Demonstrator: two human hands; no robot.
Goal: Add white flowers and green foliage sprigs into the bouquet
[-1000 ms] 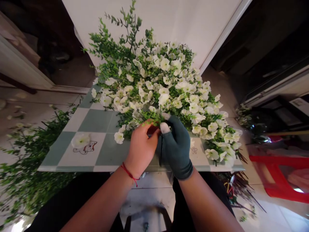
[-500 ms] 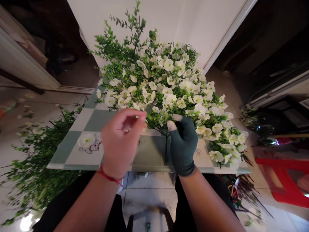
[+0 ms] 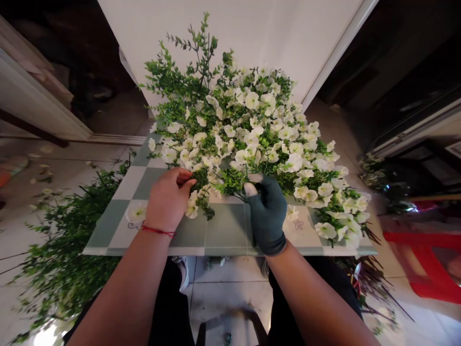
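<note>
My left hand (image 3: 168,196), bare with a red string at the wrist, has its thumb and fingers pinched together at the edge of a leafy sprig with white flowers (image 3: 193,205). That sprig hangs over the near part of the table. My right hand (image 3: 268,214), in a dark fingerless glove, is closed with thumb and forefinger on a green stem (image 3: 247,172) of a small leafy spray (image 3: 232,180). Its palm hides the lower stem. Behind both hands spreads a large heap of white flowers (image 3: 252,101) and greenery, artificial in look.
The small table (image 3: 225,235) has a green and white checked cover. Loose white blossoms (image 3: 137,213) lie on it. Green foliage (image 3: 68,250) is piled on the floor at left. A red stool (image 3: 421,259) and bare stems (image 3: 374,276) are at right. A white panel (image 3: 288,33) stands behind.
My left hand, blurred before, has moved slightly left and its fingers are now at a flowering sprig, newly visible at the front. My right hand stays near the same spray. The view has shifted slightly.
</note>
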